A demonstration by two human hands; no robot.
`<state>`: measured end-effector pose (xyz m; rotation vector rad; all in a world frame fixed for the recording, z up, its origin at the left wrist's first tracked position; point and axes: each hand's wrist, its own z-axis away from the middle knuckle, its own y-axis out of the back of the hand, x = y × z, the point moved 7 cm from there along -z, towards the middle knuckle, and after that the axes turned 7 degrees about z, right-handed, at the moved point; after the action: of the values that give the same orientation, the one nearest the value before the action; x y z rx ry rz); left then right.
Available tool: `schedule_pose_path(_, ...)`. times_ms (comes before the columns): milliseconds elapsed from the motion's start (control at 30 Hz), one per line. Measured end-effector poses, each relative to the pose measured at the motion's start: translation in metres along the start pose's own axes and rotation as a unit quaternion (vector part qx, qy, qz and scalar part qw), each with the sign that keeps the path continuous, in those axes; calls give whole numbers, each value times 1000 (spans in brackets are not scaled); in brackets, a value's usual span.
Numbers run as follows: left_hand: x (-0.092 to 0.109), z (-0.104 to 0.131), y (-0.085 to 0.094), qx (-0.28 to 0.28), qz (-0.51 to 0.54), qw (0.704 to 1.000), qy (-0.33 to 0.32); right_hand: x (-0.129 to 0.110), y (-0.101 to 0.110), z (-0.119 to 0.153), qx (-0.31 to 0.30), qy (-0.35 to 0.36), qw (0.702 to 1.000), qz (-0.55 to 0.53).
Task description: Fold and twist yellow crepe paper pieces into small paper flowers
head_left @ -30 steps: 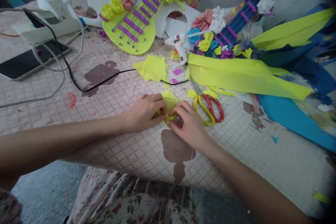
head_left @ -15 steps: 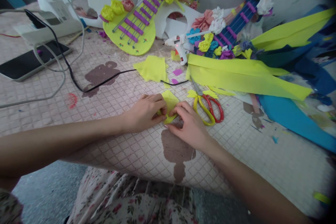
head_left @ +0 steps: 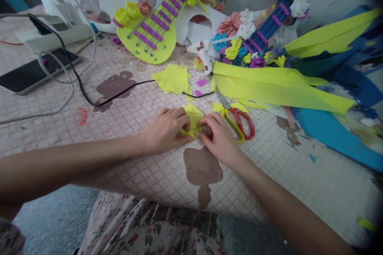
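A small yellow paper piece (head_left: 193, 116) lies on the patterned cloth between my hands, its lower edge folded. My left hand (head_left: 169, 129) holds its left side, with fingers curled and the thumb at the lower edge. The right side is pinched in my right hand (head_left: 218, 135), thumb and forefinger close to the left thumb. Just beyond my right hand are scissors (head_left: 239, 121) with one yellow and one red handle. Further back sits a stack of yellow paper pieces (head_left: 173, 79). A white glue gun (head_left: 205, 53) stands behind, beside long yellow paper strips (head_left: 269, 83).
Decorated paper guitars, one yellow (head_left: 149, 36) and one blue (head_left: 269, 28), lean at the back. A phone (head_left: 38, 67), a power strip (head_left: 56, 32) and loose cables occupy the left. Blue paper (head_left: 335, 131) lies at the right.
My right thumb and fingers have shifted slightly along the small paper's lower edge, and that edge looks more folded. My left thumb has moved a little to the right.
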<state>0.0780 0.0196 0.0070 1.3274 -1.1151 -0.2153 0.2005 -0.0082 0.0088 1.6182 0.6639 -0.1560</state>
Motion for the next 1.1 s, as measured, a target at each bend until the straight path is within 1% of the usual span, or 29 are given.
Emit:
schedule_pose_path(67,-1,0,0,-1,0,1000,-1,4,1,0,22,-13,999,24)
schedule_pose_path(167,-2,0,1,1,-1,1000,-1,5,2,0,41,-9,998,37)
schedule_pose_path(300,-1,0,2,2,4,1000,1,2,4,1,70,4,998,-5)
schedule_pose_path(367,0,0,2,4,12,1000,3,0,2,2,61,4,998,-11)
schedule_pose_path(467,-2,-1,2,9,31,999,-6,-3,-4,2,27,-2,999,34)
schedule_pose_path(567,-7,-3,3,3,83,996,-24,-3,-7,1,12,-12,998,59)
schedule_pose_path(700,-15,-5,10,-10,154,987,-42,-2,-7,1,8,-15,998,55)
schedule_pose_path(867,-21,-6,20,-21,143,988,-47,-1,-8,2,8,-17,999,51)
schedule_pose_path(1033,-30,-9,22,-40,154,986,-50,-1,-8,2,8,-14,999,48)
schedule_pose_path(1100,-32,-10,24,-37,157,986,-45,-2,-7,2,12,-10,999,42)
